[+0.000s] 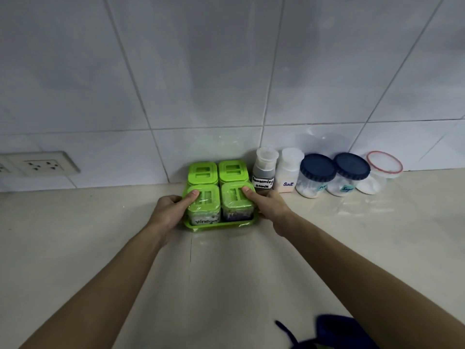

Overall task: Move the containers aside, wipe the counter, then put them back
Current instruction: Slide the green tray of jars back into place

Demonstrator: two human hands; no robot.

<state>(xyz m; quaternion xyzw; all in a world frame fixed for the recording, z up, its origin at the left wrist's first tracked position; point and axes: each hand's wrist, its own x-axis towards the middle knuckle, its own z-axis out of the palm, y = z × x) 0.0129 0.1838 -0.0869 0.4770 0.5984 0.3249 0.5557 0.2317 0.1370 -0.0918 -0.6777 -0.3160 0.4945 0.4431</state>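
A green tray (221, 224) with several green-lidded square jars (217, 172) stands on the beige counter (100, 235) by the tiled wall. My left hand (171, 210) grips the tray's left side, thumb on the front left jar's lid. My right hand (269, 206) grips the right side, thumb on the front right jar's lid. To the right stand in a row a seasoning sauce bottle (264, 170), a salt bottle (286, 176), two jars with dark blue lids (317, 172) (351, 172) and a clear tub with a red-rimmed lid (380, 172).
A wall socket (40, 165) sits on the tiles at the left. A dark blue object (337, 333) shows at the bottom edge, near my right forearm. Bare counter stretches left of the tray and in front of it.
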